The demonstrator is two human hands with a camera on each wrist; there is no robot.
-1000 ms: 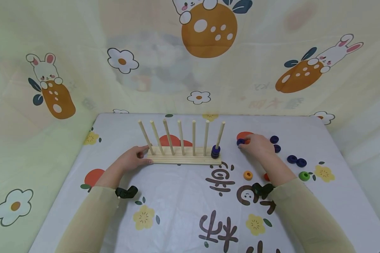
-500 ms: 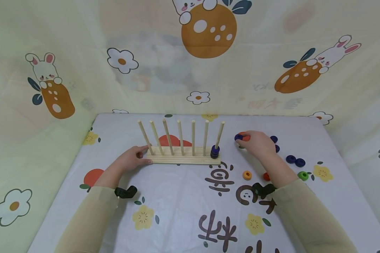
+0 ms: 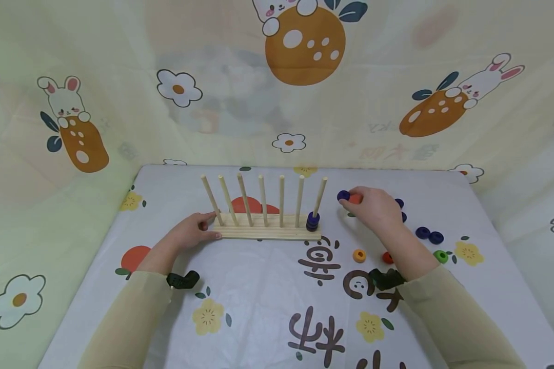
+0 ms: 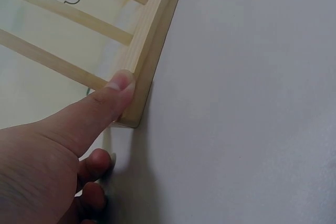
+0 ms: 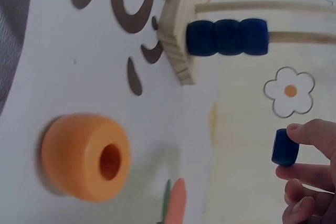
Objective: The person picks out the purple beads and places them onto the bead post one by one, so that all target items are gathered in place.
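A wooden peg rack (image 3: 268, 233) with a row of upright pegs stands on the table. My left hand (image 3: 190, 231) grips its left end, the thumb (image 4: 122, 81) pressed on the front edge of the base. Three dark blue beads (image 5: 227, 37) are stacked on the rightmost peg (image 3: 320, 197). Right of that peg, my right hand (image 3: 374, 207) pinches another dark blue bead (image 5: 285, 147) between thumb and finger, raised over the table. An orange bead (image 5: 86, 157) with a hole lies in front of the right hand.
More dark blue beads (image 3: 429, 235) lie to the right of the right hand, two of them partly behind it. A red bead (image 3: 387, 258) sits by the right forearm and a green bead (image 3: 440, 257) further right. A printed cloth (image 3: 254, 297) covers the table.
My right hand has lifted the pinched blue bead and carried it a little left and away, toward the rightmost peg. The left hand stays on the rack.
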